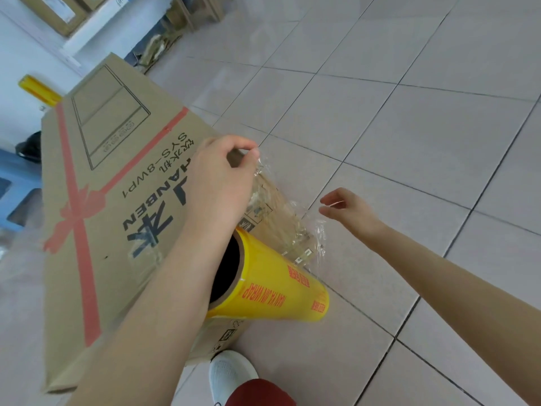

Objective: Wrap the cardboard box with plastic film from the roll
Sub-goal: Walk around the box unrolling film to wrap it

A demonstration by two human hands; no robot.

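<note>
A big cardboard box point(117, 200) printed with a red ribbon lies on the tiled floor. Against its right side rests the yellow roll of plastic film point(278, 288), hollow end toward me. Clear plastic film point(281, 224) runs from the roll up over the box's right side. My left hand point(222, 177) pinches the film's top edge at the box's upper right edge, and its forearm crosses the roll's open end. My right hand point(348, 209) hovers just right of the film's loose edge, thumb and fingers slightly apart.
A second yellow roll point(38, 89) lies behind the box at far left. A blue stool point(14, 189) stands at the left. Cardboard boxes point(58, 13) sit on a white shelf at top left. My white shoe point(231, 373) is by the box's near corner. Tiled floor point(409, 142) stretches to the right.
</note>
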